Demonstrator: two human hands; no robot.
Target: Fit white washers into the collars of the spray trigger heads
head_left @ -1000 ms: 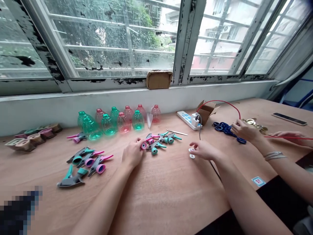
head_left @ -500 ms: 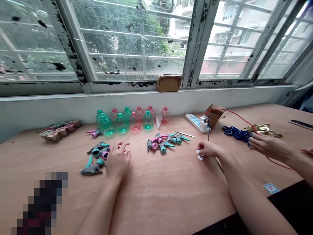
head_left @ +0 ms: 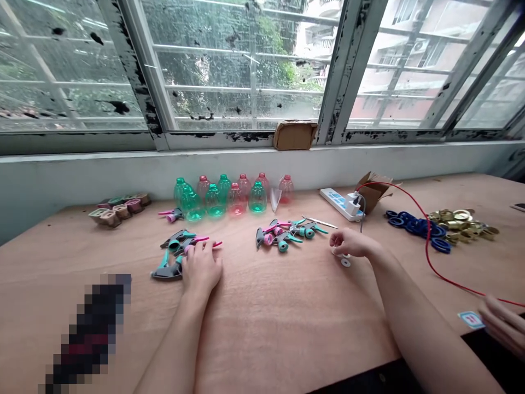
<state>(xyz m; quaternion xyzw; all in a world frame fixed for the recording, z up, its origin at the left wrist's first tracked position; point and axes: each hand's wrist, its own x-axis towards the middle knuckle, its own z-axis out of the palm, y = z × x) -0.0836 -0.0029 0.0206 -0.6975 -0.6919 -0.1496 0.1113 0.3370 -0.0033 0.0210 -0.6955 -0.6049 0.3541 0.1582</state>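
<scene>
My left hand (head_left: 202,268) lies low over a loose group of spray trigger heads (head_left: 174,241) at the left, its fingers curled down on one of them; a pink lever sticks out beyond the fingertips. Much of that head is hidden under the hand. Right of centre, my right hand (head_left: 350,243) is closed in a pinch at some small white discs, one partly covered by the fingers. Just below the fingertips a white disc (head_left: 345,262) with a small centre hole lies on the table. Between my hands rests a second cluster of trigger heads (head_left: 282,236) in teal, pink and grey.
Green and pink clear bottles (head_left: 215,200) stand along the wall. To the right are a power strip (head_left: 334,202), blue rings (head_left: 414,225), brass-coloured parts (head_left: 461,221) and a red cable (head_left: 429,241). Another person's hand (head_left: 502,325) is at the right edge.
My left hand has lowered onto the trigger heads, its spread fingers now curled. My right hand stays at the white discs. The other person's hand has drawn back from the blue rings.
</scene>
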